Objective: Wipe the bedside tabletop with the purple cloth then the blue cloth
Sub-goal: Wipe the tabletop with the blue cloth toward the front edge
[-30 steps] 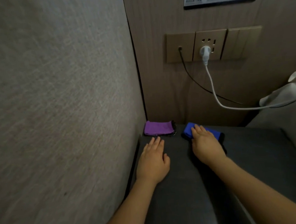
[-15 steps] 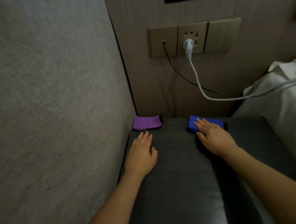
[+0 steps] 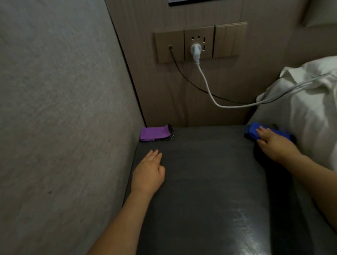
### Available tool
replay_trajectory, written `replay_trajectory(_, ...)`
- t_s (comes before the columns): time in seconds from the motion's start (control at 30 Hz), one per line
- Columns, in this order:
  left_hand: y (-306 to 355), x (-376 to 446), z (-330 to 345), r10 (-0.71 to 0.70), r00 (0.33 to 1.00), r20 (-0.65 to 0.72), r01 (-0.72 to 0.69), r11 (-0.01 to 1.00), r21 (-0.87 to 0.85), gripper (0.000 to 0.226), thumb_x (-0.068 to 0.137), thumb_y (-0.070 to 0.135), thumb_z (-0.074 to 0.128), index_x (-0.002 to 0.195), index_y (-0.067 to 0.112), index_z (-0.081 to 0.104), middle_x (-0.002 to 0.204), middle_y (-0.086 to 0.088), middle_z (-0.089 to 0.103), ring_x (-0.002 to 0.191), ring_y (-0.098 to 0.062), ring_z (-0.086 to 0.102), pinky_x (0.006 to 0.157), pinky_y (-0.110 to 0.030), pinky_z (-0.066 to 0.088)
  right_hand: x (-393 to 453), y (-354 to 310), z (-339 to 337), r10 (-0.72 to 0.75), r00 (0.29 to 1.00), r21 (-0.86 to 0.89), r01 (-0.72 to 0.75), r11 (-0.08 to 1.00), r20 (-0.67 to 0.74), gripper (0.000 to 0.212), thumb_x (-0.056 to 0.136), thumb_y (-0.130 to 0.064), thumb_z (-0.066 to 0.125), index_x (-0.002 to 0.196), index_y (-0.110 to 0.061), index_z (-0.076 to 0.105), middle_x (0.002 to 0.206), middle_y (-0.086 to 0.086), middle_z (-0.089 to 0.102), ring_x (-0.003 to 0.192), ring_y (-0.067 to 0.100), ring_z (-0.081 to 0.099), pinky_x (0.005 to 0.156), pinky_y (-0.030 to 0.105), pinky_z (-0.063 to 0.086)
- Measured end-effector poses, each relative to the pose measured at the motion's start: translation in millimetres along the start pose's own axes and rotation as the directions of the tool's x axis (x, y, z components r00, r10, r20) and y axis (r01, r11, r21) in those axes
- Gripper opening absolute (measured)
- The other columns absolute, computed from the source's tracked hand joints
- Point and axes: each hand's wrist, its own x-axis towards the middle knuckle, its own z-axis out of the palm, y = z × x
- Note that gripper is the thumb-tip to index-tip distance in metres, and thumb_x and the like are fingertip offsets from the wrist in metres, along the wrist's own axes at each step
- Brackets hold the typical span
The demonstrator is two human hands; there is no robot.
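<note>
The dark grey bedside tabletop [image 3: 206, 185] runs away from me to the wall. A folded purple cloth [image 3: 153, 133] lies in its far left corner, untouched. My left hand [image 3: 148, 173] rests flat on the top just in front of that cloth, fingers apart, holding nothing. A blue cloth [image 3: 252, 132] sits at the far right edge beside the bedding. My right hand [image 3: 274, 145] presses flat on the blue cloth, fingers over it and covering its near part.
A textured wall [image 3: 49, 118] closes off the left side. White bedding [image 3: 316, 113] crowds the right edge. On the back panel is a socket plate [image 3: 200, 43] with a white plug; a white cable [image 3: 211, 94] and a black cable hang toward the bedding.
My right hand has slid the blue cloth rightward across the far part of the top to the right edge. My left hand stays flat near the purple cloth.
</note>
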Motion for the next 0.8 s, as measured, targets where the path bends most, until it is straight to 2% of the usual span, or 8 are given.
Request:
replay_trajectory(0.27, -1.9, -2.9, -1.2, -0.023, 0.999, -0.026, 0.021, 0.998, -0.067, 0.046, 0.089, 0.012, 0.043, 0.135, 0.011, 0.045, 0.148, -0.001, 0.04, 0.14, -0.011, 0.03, 0.113, -0.019, 0.02, -21.0, -24.7, 18.0, -0.017, 0.997, 0.014, 0.018, 1.0, -0.077, 0.052, 0.097, -0.025, 0.038, 0.144, -0.008, 0.024, 0.155, 0.009, 0.018, 0.143, 0.023, 0.019, 0.116, 0.036, 0.02)
replay_trajectory(0.43, -3.6, -10.6, -2.1, -0.038, 0.999, -0.014, 0.037, 0.997, -0.071, 0.048, 0.089, 0.01, 0.042, 0.137, 0.013, 0.042, 0.15, 0.0, 0.037, 0.141, -0.012, 0.027, 0.113, -0.018, 0.016, -33.3, -101.0, 36.4, -0.219, 0.974, 0.021, 0.221, 0.975, -0.054, 0.053, 0.096, -0.027, 0.038, 0.145, -0.01, 0.023, 0.156, 0.007, 0.018, 0.143, 0.02, 0.017, 0.116, 0.033, 0.016)
replay_trajectory(0.63, -7.4, -42.8, -5.2, -0.044, 0.998, -0.036, 0.041, 0.995, -0.095, 0.049, 0.089, 0.011, 0.041, 0.138, 0.015, 0.039, 0.15, 0.002, 0.035, 0.142, -0.009, 0.024, 0.105, -0.01, 0.005, -43.2, -201.1, 56.4, -0.415, 0.91, 0.034, 0.414, 0.909, 0.012, 0.053, 0.096, -0.025, 0.035, 0.145, -0.01, 0.021, 0.156, 0.005, 0.017, 0.143, 0.018, 0.016, 0.117, 0.036, 0.015)
replay_trajectory(0.73, -7.2, -53.3, -7.2, -0.048, 0.999, -0.014, 0.046, 0.992, -0.115, 0.049, 0.089, 0.012, 0.039, 0.138, 0.015, 0.04, 0.15, 0.001, 0.036, 0.142, -0.009, 0.024, 0.106, -0.011, 0.005, -39.8, -225.6, 57.9, -0.459, 0.887, 0.016, 0.459, 0.888, 0.05, 0.053, 0.096, -0.023, 0.033, 0.145, -0.009, 0.02, 0.156, 0.005, 0.015, 0.143, 0.019, 0.016, 0.116, 0.037, 0.016)
replay_trajectory(0.8, -5.8, -56.8, -7.3, -0.051, 0.998, -0.029, 0.047, 0.99, -0.13, 0.052, 0.086, 0.018, 0.031, 0.136, 0.015, 0.043, 0.148, -0.001, 0.04, 0.14, -0.01, 0.029, 0.109, -0.015, 0.011, -36.7, -236.5, 58.2, -0.478, 0.875, -0.007, 0.48, 0.877, 0.081, 0.053, 0.096, -0.022, 0.032, 0.146, -0.008, 0.019, 0.157, 0.007, 0.013, 0.144, 0.02, 0.015, 0.116, 0.037, 0.017)
